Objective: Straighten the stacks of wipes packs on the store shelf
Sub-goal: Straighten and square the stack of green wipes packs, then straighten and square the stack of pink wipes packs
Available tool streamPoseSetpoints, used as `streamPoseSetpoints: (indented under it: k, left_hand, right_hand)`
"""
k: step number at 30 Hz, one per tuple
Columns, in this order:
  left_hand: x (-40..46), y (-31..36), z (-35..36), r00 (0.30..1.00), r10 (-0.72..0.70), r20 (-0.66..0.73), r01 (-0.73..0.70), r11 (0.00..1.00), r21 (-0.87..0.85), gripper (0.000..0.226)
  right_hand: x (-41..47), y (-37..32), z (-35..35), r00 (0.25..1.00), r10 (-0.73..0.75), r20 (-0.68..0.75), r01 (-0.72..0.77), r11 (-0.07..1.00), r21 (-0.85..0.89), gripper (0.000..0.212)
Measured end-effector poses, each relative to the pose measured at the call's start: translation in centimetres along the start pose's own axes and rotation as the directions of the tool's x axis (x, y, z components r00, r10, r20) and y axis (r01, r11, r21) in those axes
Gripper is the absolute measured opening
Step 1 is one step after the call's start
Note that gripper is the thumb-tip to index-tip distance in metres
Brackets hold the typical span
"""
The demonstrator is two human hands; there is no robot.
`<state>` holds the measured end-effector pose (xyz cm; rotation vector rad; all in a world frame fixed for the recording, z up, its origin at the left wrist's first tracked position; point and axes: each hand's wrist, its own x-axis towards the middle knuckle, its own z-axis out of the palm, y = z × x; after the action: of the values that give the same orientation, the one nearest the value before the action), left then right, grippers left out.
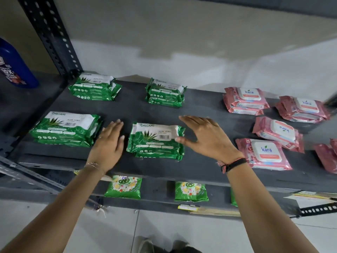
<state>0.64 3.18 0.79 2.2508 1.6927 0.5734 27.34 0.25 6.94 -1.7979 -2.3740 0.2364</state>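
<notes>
Several stacks of wipes packs lie on a dark grey shelf (200, 110). A green stack (155, 141) at the front middle sits slightly askew between my hands. My left hand (109, 141) rests flat on the shelf just left of it, fingers apart. My right hand (206, 137) hovers at its right end, fingers spread, thumb touching the top pack's right edge. More green stacks lie at the front left (65, 128), back left (94, 86) and back middle (166, 93). Pink stacks (244, 101) (302, 109) lie at the right, with a tilted pink stack (277, 133) and another pink pack (264, 154) nearer.
A blue bottle (14, 66) stands at the far left beyond the perforated steel upright (52, 35). Green sachets (124, 187) (191, 191) lie on the lower shelf. More pink packs (328, 156) are cut off at the right edge. A white wall backs the shelf.
</notes>
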Motion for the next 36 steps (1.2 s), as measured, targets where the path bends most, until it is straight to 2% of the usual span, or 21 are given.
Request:
streamPoseSetpoints:
  k: [4, 8, 12, 14, 18, 20, 22, 25, 27, 31, 33, 36]
  left_hand:
    - [2.0, 5.4, -1.5, 0.988, 0.087, -0.131, -0.085, 0.996, 0.021, 0.039]
    - [3.0, 13.9, 0.8, 0.965, 0.243, -0.096, -0.233, 0.967, 0.103, 0.046]
    - [3.0, 21.5, 6.1, 0.949, 0.311, -0.046, -0.306, 0.947, 0.093, 0.043]
    - [2.6, 23.0, 9.0, 0.950, 0.311, 0.013, -0.311, 0.946, 0.094, 0.042]
    - [1.3, 22.8, 13.2, 0.969, 0.207, 0.138, -0.221, 0.971, 0.095, 0.044]
    - [0.6, 22.4, 14.2, 0.972, 0.150, 0.178, -0.170, 0.980, 0.100, 0.045]
    - [0.3, 22.2, 14.7, 0.976, 0.134, 0.172, -0.152, 0.983, 0.099, 0.049]
    - [0.3, 22.3, 14.7, 0.978, 0.140, 0.154, -0.157, 0.982, 0.108, 0.065]
    - [0.3, 22.2, 14.7, 0.979, 0.135, 0.152, -0.153, 0.982, 0.111, 0.067]
    - [0.1, 22.3, 14.8, 0.985, 0.107, 0.135, -0.118, 0.990, 0.078, 0.051]
    - [0.1, 22.2, 14.9, 0.985, 0.106, 0.134, -0.116, 0.991, 0.071, 0.044]
    - [0.1, 22.3, 14.7, 0.982, 0.102, 0.161, -0.112, 0.992, 0.051, 0.051]
  right_hand:
    - [-2.8, 4.4, -1.4, 0.994, 0.083, -0.071, -0.084, 0.996, -0.008, 0.059]
    - [-5.7, 9.6, -2.7, 0.975, 0.147, -0.164, -0.150, 0.989, -0.003, 0.046]
    - [-8.4, 16.8, -4.2, 0.952, 0.233, -0.197, -0.242, 0.970, -0.024, 0.040]
    - [-9.3, 20.9, -4.7, 0.945, 0.303, -0.120, -0.312, 0.948, -0.063, 0.049]
    - [-10.0, 27.2, -4.9, 0.885, 0.397, 0.244, -0.371, 0.917, -0.148, 0.077]
    - [-9.7, 28.6, -4.7, 0.861, 0.392, 0.323, -0.370, 0.920, -0.130, 0.087]
    - [-9.3, 29.3, -4.5, 0.866, 0.366, 0.341, -0.357, 0.930, -0.093, 0.094]
    - [-9.0, 29.4, -4.4, 0.889, 0.331, 0.318, -0.354, 0.935, 0.017, 0.090]
    - [-8.9, 29.4, -4.6, 0.903, 0.320, 0.286, -0.348, 0.936, 0.054, 0.083]
    - [-10.2, 29.4, -6.3, 0.936, 0.308, 0.168, -0.326, 0.941, 0.090, 0.074]
    - [-11.5, 28.9, -7.5, 0.963, 0.259, 0.073, -0.267, 0.953, 0.146, 0.073]
    - [-13.0, 26.7, -9.0, 0.995, 0.097, -0.022, -0.092, 0.981, 0.170, 0.073]
